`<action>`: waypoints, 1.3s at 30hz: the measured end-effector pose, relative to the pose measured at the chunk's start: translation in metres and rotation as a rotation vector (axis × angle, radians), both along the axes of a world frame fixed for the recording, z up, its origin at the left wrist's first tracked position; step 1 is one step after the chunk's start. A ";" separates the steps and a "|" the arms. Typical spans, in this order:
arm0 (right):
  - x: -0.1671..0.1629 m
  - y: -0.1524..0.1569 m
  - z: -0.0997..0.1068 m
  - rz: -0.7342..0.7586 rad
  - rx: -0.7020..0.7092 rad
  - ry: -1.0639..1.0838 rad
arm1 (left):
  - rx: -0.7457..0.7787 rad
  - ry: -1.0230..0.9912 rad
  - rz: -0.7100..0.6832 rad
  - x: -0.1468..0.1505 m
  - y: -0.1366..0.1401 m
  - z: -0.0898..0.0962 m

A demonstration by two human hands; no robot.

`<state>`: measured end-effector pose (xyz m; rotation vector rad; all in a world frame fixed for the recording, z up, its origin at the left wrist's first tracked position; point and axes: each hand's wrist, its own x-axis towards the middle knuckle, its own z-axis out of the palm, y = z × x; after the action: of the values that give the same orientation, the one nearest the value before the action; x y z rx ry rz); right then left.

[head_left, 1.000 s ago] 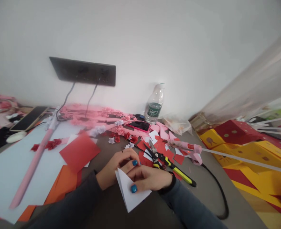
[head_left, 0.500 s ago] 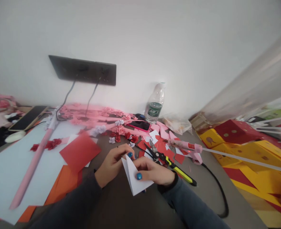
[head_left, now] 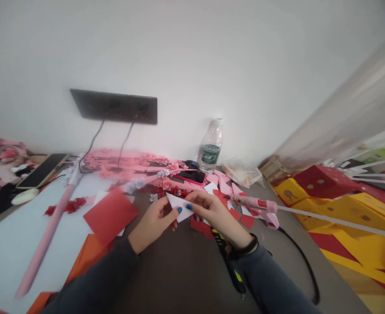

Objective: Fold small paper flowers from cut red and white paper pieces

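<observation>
A small piece of folded white paper (head_left: pixel 177 206), roughly triangular, is held up over the grey table. My left hand (head_left: pixel 153 223) pinches its lower left part, thumb on top. From the other side my right hand (head_left: pixel 214 213) grips its right edge between thumb and fingers. Close to my right wrist lie black-and-yellow pliers (head_left: pixel 224 250), partly covered by the forearm. A stack of red paper squares (head_left: pixel 111 216) sits left of my left hand. Beyond the hands are small red paper flowers (head_left: pixel 176 192) and loose red paper pieces (head_left: pixel 201 226).
A pink glue gun (head_left: pixel 256 203) with a long clear stick and black cord lies at right. Behind stand a water bottle (head_left: pixel 210 150) and a pink-edged phone (head_left: pixel 192 176). Yellow paper boxes (head_left: pixel 335 210) crowd the right; a pink rolled stick (head_left: pixel 46 240) lies on white sheets at left.
The white paper has been turned and now looks smaller, raised farther from me with both hands on it. The pliers have shifted toward me, under my right forearm. The view has tilted slightly up.
</observation>
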<state>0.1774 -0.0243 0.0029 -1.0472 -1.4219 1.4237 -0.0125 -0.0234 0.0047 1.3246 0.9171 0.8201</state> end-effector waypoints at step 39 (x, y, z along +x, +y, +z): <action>-0.011 0.010 -0.015 -0.365 0.148 -0.021 | 0.164 0.143 0.187 0.007 0.012 -0.011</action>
<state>0.1659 -0.0143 -0.0119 -1.1586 -1.2528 1.0325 -0.0059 -0.0117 -0.0060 1.4697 1.1188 0.9706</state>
